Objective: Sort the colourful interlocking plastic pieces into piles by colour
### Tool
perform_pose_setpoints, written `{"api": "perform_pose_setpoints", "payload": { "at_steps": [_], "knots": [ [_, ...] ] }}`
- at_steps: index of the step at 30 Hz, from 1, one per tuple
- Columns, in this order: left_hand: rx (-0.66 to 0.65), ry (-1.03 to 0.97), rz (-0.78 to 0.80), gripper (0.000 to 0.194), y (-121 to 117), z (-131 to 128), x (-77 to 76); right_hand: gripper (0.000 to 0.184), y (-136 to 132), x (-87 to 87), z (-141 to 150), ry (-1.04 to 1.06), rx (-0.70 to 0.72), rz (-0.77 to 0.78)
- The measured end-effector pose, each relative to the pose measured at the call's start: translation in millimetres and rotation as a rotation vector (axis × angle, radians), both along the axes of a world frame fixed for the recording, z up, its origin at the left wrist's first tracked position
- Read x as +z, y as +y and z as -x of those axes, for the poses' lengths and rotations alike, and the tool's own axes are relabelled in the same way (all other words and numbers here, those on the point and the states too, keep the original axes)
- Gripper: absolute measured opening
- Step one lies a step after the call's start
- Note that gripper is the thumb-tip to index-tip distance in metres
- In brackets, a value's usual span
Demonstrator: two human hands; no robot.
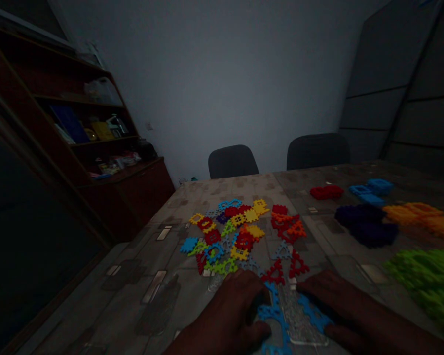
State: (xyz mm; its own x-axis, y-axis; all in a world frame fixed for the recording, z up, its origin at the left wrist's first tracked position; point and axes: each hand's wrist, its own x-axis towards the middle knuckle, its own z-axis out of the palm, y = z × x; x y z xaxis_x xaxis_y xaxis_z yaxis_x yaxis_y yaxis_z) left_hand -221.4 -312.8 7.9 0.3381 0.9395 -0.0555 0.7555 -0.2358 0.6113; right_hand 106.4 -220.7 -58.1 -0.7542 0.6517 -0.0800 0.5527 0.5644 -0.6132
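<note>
Low in the view, my left hand (240, 308) is closed on a strip of joined blue toothed building pieces (276, 315), thumb and fingers along its left side. To its right, my right hand (336, 305) pinches a separate blue toothed piece (313, 314) between thumb and fingers. A narrow gap of tablecloth lies between the two blue parts. Just beyond the hands are red triangular pieces (274, 272) and a grey triangular piece (282, 250). The palms and some fingertips are hidden.
A loose pile of mixed toothed pieces (212, 237) spreads over the patterned tabletop (185, 291). Sorted stacks stand right: red (326, 192), blue (372, 190), purple (366, 225), orange (424, 217) and green (429, 281). Two chairs (233, 161) are behind the table; a shelf unit (129, 177) stands left.
</note>
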Motion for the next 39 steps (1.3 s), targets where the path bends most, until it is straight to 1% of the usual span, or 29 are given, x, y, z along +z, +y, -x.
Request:
{"api": "perform_pose_setpoints", "payload": {
  "at_steps": [3, 5, 8, 12, 14, 16, 19, 21, 23, 26, 28, 30, 32, 35, 39],
  "knots": [
    [0.02, 0.065, 0.008, 0.036, 2.5, -4.7, -1.4, 0.062, -2.3, 6.5, 2.7, -0.043, -0.023, -0.006],
    [0.027, 0.063, -0.014, 0.039, 5.1, -6.0, -4.6, 0.064, -2.0, 6.6, 3.6, -0.077, 0.011, 0.003],
    [0.016, 0.022, -0.053, 0.043, 8.0, -4.5, -10.9, 0.064, -0.5, 1.8, 3.4, -0.06, -0.007, -0.033],
    [0.006, -0.009, -0.074, 0.032, 9.7, 0.0, -18.3, 0.064, 0.8, -5.1, 2.5, -0.035, -0.002, -0.035],
    [0.003, -0.014, -0.075, 0.032, 10.9, 1.6, -21.2, 0.065, 1.3, -6.1, 2.8, -0.036, -0.008, -0.03],
    [-0.004, -0.015, -0.078, 0.036, 12.6, 2.3, -23.9, 0.065, 1.2, -4.2, 3.5, -0.048, -0.019, -0.028],
    [0.0, -0.001, -0.077, 0.039, 14.8, 1.5, -26.5, 0.064, -0.9, 3.7, 4.7, -0.052, -0.011, -0.02],
    [0.011, 0.005, -0.073, 0.041, 14.4, 0.2, -24.9, 0.063, -2.9, 9.4, 5.4, -0.033, -0.011, -0.035],
    [0.028, -0.001, -0.07, 0.042, 11.4, -0.9, -19.2, 0.061, -4.2, 12.1, 5.8, -0.032, -0.011, -0.048],
    [0.027, -0.006, -0.051, 0.046, 4.1, -0.8, -8.4, 0.061, -3.2, 8.1, 5.5, -0.018, -0.011, -0.059],
    [-0.039, 0.011, -0.029, 0.047, 0.2, 0.6, -6.7, 0.061, -1.4, 2.4, 4.5, 0.017, -0.019, -0.075],
    [-0.134, 0.037, -0.028, 0.047, -1.1, 2.5, -12.3, 0.063, 0.3, -2.3, 3.1, 0.025, -0.016, -0.063],
    [-0.19, 0.064, -0.034, 0.048, -0.3, 4.0, -22.6, 0.064, 1.3, -4.1, 1.8, 0.005, -0.02, -0.033],
    [-0.19, 0.081, -0.029, 0.051, 1.3, 5.0, -35.0, 0.064, 1.3, -2.9, 1.3, -0.014, -0.013, -0.02],
    [-0.188, 0.068, -0.034, 0.056, 0.9, 4.4, -36.9, 0.062, 0.2, -0.8, 2.5, -0.003, -0.008, -0.058]
  ]
}}
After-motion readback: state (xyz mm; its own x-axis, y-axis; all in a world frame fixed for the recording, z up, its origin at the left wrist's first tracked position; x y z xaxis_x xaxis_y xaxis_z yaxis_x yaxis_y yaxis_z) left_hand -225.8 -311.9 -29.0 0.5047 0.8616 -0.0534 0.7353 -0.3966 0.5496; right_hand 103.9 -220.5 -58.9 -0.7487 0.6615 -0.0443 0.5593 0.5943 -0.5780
